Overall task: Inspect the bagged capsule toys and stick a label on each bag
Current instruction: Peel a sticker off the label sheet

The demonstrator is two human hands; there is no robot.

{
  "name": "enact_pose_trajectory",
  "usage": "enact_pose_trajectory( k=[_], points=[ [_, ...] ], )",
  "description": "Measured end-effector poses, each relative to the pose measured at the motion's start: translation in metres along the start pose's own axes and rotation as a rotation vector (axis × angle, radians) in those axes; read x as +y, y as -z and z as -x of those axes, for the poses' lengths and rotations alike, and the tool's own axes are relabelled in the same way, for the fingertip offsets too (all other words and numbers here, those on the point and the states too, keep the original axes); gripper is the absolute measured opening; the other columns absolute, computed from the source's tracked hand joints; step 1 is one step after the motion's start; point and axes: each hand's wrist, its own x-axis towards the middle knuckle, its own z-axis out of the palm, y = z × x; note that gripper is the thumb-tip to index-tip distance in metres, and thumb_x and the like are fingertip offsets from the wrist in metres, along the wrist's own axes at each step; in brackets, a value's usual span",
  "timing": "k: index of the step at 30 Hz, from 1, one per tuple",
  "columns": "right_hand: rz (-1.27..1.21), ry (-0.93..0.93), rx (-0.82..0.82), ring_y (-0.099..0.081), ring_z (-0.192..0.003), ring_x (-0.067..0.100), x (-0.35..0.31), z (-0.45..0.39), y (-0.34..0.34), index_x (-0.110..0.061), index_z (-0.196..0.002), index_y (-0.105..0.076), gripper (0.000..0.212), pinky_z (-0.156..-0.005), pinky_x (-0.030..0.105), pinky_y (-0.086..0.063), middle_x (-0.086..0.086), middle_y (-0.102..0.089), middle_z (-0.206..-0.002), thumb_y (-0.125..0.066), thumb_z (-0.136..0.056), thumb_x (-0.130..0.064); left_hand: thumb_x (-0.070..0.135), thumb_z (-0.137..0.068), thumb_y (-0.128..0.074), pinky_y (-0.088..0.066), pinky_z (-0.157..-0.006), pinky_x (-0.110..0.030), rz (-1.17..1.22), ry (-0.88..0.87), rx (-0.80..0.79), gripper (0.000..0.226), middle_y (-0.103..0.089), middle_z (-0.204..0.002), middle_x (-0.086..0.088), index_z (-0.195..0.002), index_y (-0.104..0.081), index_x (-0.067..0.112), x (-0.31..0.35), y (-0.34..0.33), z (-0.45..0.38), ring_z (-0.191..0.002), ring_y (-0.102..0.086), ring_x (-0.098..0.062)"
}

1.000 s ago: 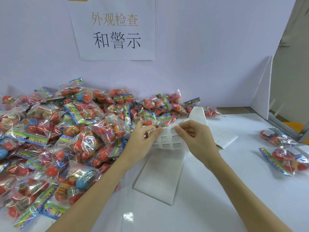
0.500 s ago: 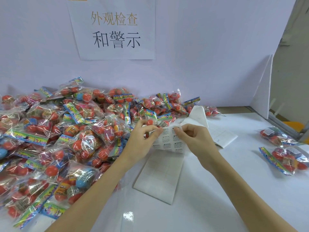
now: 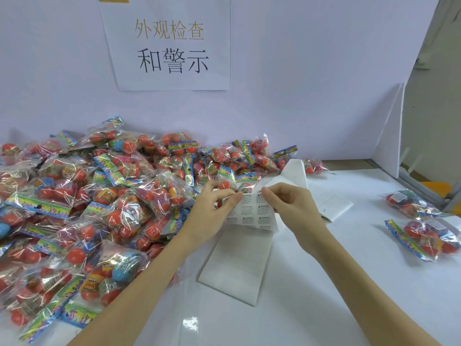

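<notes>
Most label sheet point(image 3: 252, 213) print illegible

Packing-inspection workstation: wall sign point(image 3: 169, 46), toy-bag heap point(image 3: 87, 208).

paper sign point(image 3: 169, 43) on wall | white table point(image 3: 324, 295) | white divider panel point(image 3: 391, 141)

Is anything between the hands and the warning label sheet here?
Nothing visible. The left hand and right hand both already pinch the top edge of the label sheet, held up over the white table beside the pile of bagged toys.
</notes>
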Motion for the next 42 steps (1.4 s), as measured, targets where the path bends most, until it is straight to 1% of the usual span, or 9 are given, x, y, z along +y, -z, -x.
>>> enact_pose_trajectory(
  k=[3, 6, 10, 12, 15, 23, 28, 34, 42],
  points=[
    [-0.079, -0.077, 0.011, -0.069, -0.087, 0.021, 0.001, 0.001, -0.001, -0.002, -0.089, -0.077, 0.028, -0.097, 0.051, -0.055, 0.017, -0.078, -0.095, -0.069, -0.101, -0.025, 0.058, -0.088, -0.056, -0.039, -0.074, -0.006, 0.009, -0.007, 0.017, 0.022, -0.05, -0.109, 0.012, -0.088, -0.074, 0.045, 0.001, 0.0, 0.0, -0.088, -0.05, 0.011],
    [-0.065, -0.084, 0.025, -0.063, -0.083, 0.024, 0.004, 0.0, -0.004, 0.002, -0.083, -0.072, 0.04, -0.092, 0.055, -0.054, 0.021, -0.074, -0.089, -0.067, -0.101, -0.033, 0.061, -0.088, -0.055, -0.039, -0.075, -0.005, 0.0, 0.004, 0.017, 0.029, -0.051, -0.107, 0.012, -0.089, -0.075, 0.04, 0.0, 0.0, 0.0, -0.09, -0.05, 0.012],
    [0.028, 0.028, 0.029, -0.049, -0.074, 0.023, 0.008, 0.0, -0.005, 0.008, -0.081, -0.056, 0.051, -0.076, 0.042, -0.042, 0.024, -0.058, -0.078, -0.063, -0.103, -0.037, 0.063, -0.087, -0.054, -0.037, -0.074, -0.005, 0.014, 0.028, 0.026, 0.043, -0.051, -0.109, 0.01, -0.093, -0.078, 0.028, -0.001, 0.0, -0.001, -0.087, -0.05, 0.012],
    [0.127, 0.111, 0.039, -0.055, -0.072, 0.026, 0.009, -0.001, -0.004, 0.002, -0.081, -0.062, 0.044, -0.073, 0.04, -0.047, 0.025, -0.062, -0.08, -0.064, -0.103, -0.036, 0.063, -0.087, -0.053, -0.037, -0.075, -0.005, 0.021, 0.044, 0.033, 0.043, -0.051, -0.114, 0.011, -0.093, -0.077, 0.028, -0.001, 0.001, -0.001, -0.089, -0.05, 0.012],
    [0.215, 0.214, 0.043, -0.071, -0.084, 0.009, 0.005, 0.0, -0.001, -0.02, -0.101, -0.073, 0.005, -0.077, 0.029, -0.058, -0.004, -0.075, -0.087, -0.072, -0.098, -0.022, 0.062, -0.087, -0.053, -0.038, -0.076, -0.004, 0.037, 0.066, 0.061, 0.039, -0.053, -0.122, 0.013, -0.099, -0.076, 0.032, 0.001, 0.003, -0.001, -0.099, -0.053, 0.008],
    [0.35, 0.393, 0.009, -0.067, -0.088, 0.01, 0.005, 0.004, 0.0, -0.032, -0.12, -0.072, 0.033, -0.08, 0.019, -0.055, -0.009, -0.07, -0.09, -0.073, -0.095, -0.01, 0.053, -0.096, -0.056, -0.045, -0.083, -0.019, 0.057, 0.093, 0.049, 0.022, -0.054, -0.123, 0.011, -0.095, -0.074, 0.04, 0.002, 0.004, 0.0, -0.105, -0.056, -0.006],
    [0.44, 0.509, 0.03, -0.068, -0.091, 0.011, 0.004, 0.005, 0.002, -0.022, -0.113, -0.076, 0.024, -0.081, 0.025, -0.056, -0.01, -0.071, -0.107, -0.074, -0.095, -0.007, 0.047, -0.101, -0.057, -0.04, -0.075, -0.002, 0.047, 0.114, 0.053, 0.02, -0.053, -0.128, 0.008, -0.1, -0.075, 0.037, 0.003, 0.004, 0.0, -0.108, -0.054, -0.006],
    [0.555, 0.532, -0.017, -0.061, -0.088, 0.007, 0.01, 0.003, 0.001, -0.022, -0.133, -0.071, 0.037, -0.082, 0.017, -0.052, -0.004, -0.062, -0.104, -0.07, -0.099, -0.01, 0.046, -0.101, -0.056, -0.037, -0.073, 0.0, 0.042, 0.106, 0.04, 0.022, -0.052, -0.129, 0.006, -0.097, -0.075, 0.037, 0.003, 0.004, -0.001, -0.117, -0.051, -0.014],
    [0.571, 0.659, -0.006, -0.068, -0.094, 0.015, 0.01, 0.001, 0.006, -0.017, -0.114, -0.081, 0.023, -0.085, 0.031, -0.057, -0.003, -0.07, -0.123, -0.076, -0.093, -0.007, 0.044, -0.103, -0.056, -0.032, -0.074, 0.006, 0.054, 0.132, 0.044, 0.027, -0.054, -0.134, 0.003, -0.103, -0.078, 0.028, 0.001, 0.006, -0.001, -0.135, -0.041, -0.008]
  ],
)
